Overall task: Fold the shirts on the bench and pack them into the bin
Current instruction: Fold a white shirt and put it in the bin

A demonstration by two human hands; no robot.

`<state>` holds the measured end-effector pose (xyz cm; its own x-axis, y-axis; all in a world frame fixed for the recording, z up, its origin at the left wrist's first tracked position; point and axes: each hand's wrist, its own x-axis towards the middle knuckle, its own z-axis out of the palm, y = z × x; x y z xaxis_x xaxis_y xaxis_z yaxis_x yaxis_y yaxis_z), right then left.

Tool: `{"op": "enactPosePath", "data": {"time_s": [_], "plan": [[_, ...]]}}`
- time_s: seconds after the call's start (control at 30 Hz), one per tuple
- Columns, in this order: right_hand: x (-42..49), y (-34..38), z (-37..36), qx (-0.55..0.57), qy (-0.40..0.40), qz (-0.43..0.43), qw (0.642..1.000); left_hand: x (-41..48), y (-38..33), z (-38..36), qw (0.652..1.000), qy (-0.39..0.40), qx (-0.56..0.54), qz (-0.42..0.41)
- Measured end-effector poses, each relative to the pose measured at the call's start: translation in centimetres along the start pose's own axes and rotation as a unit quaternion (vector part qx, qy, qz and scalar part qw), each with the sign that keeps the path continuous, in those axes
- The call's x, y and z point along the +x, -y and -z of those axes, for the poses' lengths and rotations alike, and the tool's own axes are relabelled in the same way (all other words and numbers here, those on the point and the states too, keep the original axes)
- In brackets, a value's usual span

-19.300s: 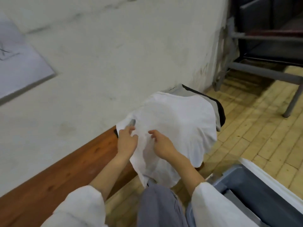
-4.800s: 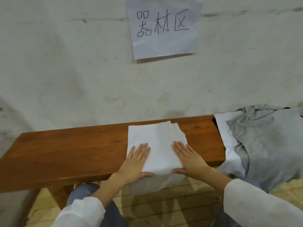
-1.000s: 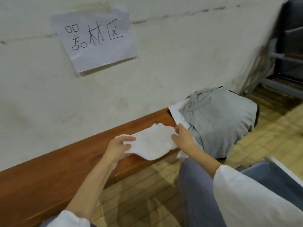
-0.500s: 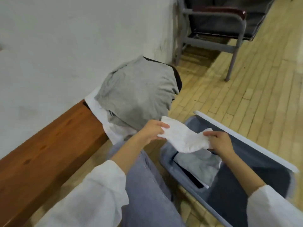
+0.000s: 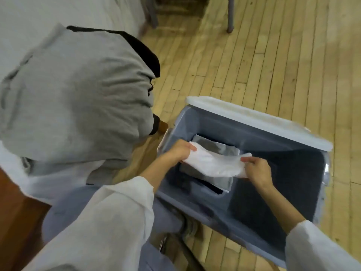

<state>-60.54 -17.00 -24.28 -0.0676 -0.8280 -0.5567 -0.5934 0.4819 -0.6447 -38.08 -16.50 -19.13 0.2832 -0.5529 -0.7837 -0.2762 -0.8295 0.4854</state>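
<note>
Both hands hold one folded white shirt point(image 5: 214, 165) over the open bin point(image 5: 273, 141). The bin stands on the wooden floor point(image 5: 273, 65), at about 4 o'clock from the middle of the view.

The left hand point(image 5: 179, 153) pinches the left end of the shirt, with the thumb on top of the cloth. The right hand point(image 5: 257, 171) pinches the right end with curled fingers. The shirt hangs between them and sags a little in the middle. It is already inside the mouth of the bin, above a folded grey shirt point(image 5: 216, 148) that lies on the bottom, in the part of the bin toward 9 o'clock. I cannot tell if the white one touches the grey one. A dark layer shows under the grey one at its near edge.

A white lid point(image 5: 254, 116) lies along the far rim of the bin, at its 12 o'clock side.

At 9 to 10 o'clock of the view, a pile of loose shirts lies on the end of the brown tabletop point(image 5: 17, 222) and hangs over it. A large grey shirt point(image 5: 78, 94) is on top, a black shirt point(image 5: 144, 49) shows at its far edge, and a white shirt point(image 5: 58, 184) shows under it at the near side.

Metal chair legs point(image 5: 230, 14) stand at 12 o'clock, at the top edge. The white sleeves point(image 5: 109, 222) and blue-grey trousers point(image 5: 168, 218) of the person fill the view from 5 to 7 o'clock.
</note>
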Motion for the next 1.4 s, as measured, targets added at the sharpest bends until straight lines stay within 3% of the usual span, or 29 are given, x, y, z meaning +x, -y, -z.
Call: {"op": "enactPosePath", "data": {"time_s": [0.13, 0.23, 0.33, 0.43, 0.5, 0.6, 0.7, 0.77, 0.83, 0.9, 1.0, 1.07, 1.2, 1.3, 1.4], "plan": [[2.2, -0.4, -1.2, 0.002, -0.068, 0.012, 0.998, 3.9, 0.0, -0.8, 0.998, -0.005, 0.018, -0.065], [4.1, -2.7, -4.3, 0.027, -0.106, 0.003, 0.994, 7.4, 1.4, -2.0, 0.996, -0.006, 0.063, -0.062], [6.1, -6.9, -8.7, 0.008, -0.023, -0.038, 0.999, 11.7, 4.2, -3.0, 0.991, 0.012, 0.132, -0.009], [7.4, -10.5, -11.7, -0.047, 0.096, -0.093, 0.990, 14.5, 7.0, -3.5, 0.969, 0.092, 0.220, 0.066], [7.5, -11.7, -12.5, -0.060, 0.099, -0.090, 0.989, 15.3, 8.5, -3.8, 0.964, 0.131, 0.210, 0.101], [6.7, -12.6, -13.0, -0.062, 0.066, -0.068, 0.994, 16.2, 10.7, -4.3, 0.967, 0.119, 0.190, 0.124], [6.8, -12.9, -13.6, -0.179, -0.064, -0.015, 0.982, 15.8, 12.3, -5.3, 0.961, 0.039, 0.266, 0.064], [8.1, -12.0, -14.3, -0.225, -0.099, 0.064, 0.967, 14.7, 12.4, -6.4, 0.920, -0.038, 0.389, -0.010], [9.7, -10.7, -15.2, -0.281, -0.040, 0.143, 0.948, 14.3, 11.9, -7.8, 0.876, -0.048, 0.469, -0.098], [11.2, -10.3, -16.4, -0.328, 0.037, 0.141, 0.933, 15.0, 12.0, -8.5, 0.855, 0.013, 0.499, -0.141], [12.5, -10.8, -17.6, -0.364, 0.098, 0.042, 0.925, 16.3, 12.5, -7.6, 0.868, 0.109, 0.474, -0.099], [13.0, -10.8, -17.9, -0.377, 0.116, 0.022, 0.919, 16.6, 12.8, -6.6, 0.865, 0.159, 0.466, -0.099], [13.0, -8.7, -16.7, -0.380, 0.137, 0.010, 0.915, 16.0, 12.1, -5.7, 0.883, 0.178, 0.429, -0.069], [11.3, -5.5, -15.9, -0.329, 0.112, 0.038, 0.937, 14.6, 9.0, -5.1, 0.891, 0.172, 0.414, -0.067], [7.9, -0.9, -15.8, -0.177, 0.060, 0.137, 0.973, 12.4, 4.2, -2.9, 0.907, 0.141, 0.379, -0.122]]}}
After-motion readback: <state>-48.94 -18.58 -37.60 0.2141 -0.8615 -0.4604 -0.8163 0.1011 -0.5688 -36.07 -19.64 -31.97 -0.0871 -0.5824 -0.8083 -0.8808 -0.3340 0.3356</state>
